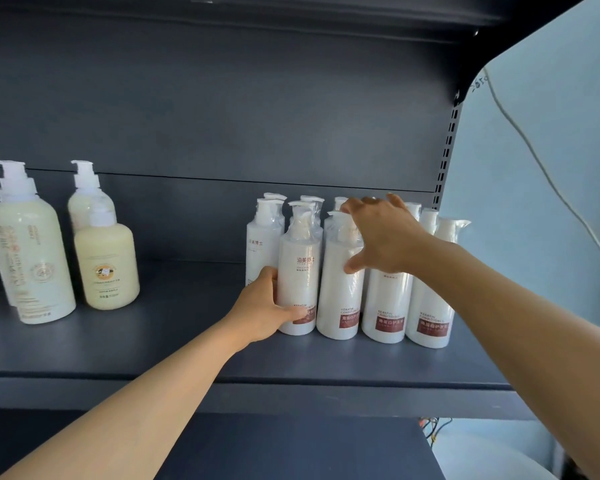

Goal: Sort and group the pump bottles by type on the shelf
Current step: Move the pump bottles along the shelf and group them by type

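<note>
"keratin conditioner" on white pump bottles [385,306], red labels

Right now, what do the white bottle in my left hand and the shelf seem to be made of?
The white bottle looks like smooth opaque plastic, wrapped in clear glossy film: wrinkled sheen over its pump is the sign. The shelf looks like metal painted matt dark grey, judging by its even, dull surface and the slotted upright; metal is likely, not certain.

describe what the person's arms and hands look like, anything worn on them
Both forearms are bare as far as the picture shows: no sleeves, gloves or watch. The left hand shows nothing worn. The right hand may have a ring on one finger, but the picture is too blurred there to be sure.
</note>
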A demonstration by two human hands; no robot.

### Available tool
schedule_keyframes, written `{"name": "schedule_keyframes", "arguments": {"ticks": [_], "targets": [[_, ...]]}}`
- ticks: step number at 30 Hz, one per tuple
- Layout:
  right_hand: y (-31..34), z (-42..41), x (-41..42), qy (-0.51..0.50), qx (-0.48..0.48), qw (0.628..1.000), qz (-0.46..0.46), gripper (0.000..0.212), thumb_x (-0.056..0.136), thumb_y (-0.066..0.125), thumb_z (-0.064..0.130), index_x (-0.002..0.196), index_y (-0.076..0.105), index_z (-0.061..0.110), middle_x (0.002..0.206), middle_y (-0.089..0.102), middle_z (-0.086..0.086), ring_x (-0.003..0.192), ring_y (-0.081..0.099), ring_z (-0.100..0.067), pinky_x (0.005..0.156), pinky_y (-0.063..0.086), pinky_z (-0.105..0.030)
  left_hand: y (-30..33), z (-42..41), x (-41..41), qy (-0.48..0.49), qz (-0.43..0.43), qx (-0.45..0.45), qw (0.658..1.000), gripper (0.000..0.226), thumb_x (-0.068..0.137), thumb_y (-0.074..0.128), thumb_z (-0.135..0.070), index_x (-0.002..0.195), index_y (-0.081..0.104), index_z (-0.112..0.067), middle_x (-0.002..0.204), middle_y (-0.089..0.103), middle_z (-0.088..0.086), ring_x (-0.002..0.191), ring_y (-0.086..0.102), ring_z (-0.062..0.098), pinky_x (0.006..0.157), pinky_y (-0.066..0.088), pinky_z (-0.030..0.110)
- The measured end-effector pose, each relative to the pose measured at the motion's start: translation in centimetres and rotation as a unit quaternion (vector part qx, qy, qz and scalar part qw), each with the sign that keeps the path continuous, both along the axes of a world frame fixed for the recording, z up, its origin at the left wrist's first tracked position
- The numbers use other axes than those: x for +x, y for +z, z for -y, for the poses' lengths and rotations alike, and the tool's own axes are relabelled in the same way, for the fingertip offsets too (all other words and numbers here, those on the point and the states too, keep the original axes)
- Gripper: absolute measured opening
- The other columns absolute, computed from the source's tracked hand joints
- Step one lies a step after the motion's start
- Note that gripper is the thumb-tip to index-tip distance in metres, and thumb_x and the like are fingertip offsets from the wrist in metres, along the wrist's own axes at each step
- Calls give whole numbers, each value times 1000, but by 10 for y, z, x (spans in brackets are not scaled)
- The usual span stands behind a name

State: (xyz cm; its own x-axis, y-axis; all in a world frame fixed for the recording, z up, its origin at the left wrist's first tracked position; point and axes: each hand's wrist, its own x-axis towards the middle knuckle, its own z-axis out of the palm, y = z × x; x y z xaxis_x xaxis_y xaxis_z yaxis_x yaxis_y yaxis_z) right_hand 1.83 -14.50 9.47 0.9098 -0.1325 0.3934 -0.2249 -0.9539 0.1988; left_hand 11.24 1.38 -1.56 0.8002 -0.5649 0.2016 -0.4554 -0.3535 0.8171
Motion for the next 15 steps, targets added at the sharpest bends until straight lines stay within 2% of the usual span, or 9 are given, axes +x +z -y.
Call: {"name": "schedule_keyframes", "arguments": {"ticks": [5, 7, 12, 15], "targets": [[-1, -3, 3, -12, -3, 1000, 8, 86, 63, 80, 48, 131, 40, 12, 120, 59, -7, 116, 53, -27, 117, 18, -42, 0, 0, 1, -3, -2, 5, 1000, 61, 76, 76, -24, 126, 42, -19, 112, 54, -10, 100, 55, 8, 72, 42, 16], [-2, -3, 3, -14, -2, 1000, 12, 87, 64, 79, 49, 132, 40, 12, 121, 59, -7, 117, 53, -27, 117, 18, -42, 0, 0, 1, -1, -4, 6, 1000, 60, 76, 76, -24, 126, 42, -19, 113, 54, -10, 101, 55, 9, 75, 43, 19], [-7, -5, -8, -12, 8, 1000, 14, 96, 70, 74, 50, 144, 23, 15, 140, 44, -8, 134, 36, -29, 117, 10, -47, 1, 0, -1, 5, -9, 10, 1000, 60, 77, 75, -24, 127, 42, -21, 117, 56, -8, 105, 56, 11, 82, 46, 24], [-7, -9, -18, -2, 18, 999, 32, 96, 72, 71, 53, 145, 19, 18, 141, 38, -9, 135, 30, -29, 117, 10, -48, 4, -5, -3, 13, -9, 21, 1000, 58, 77, 74, -25, 126, 44, -21, 117, 57, -6, 104, 58, 12, 84, 49, 26]]}}
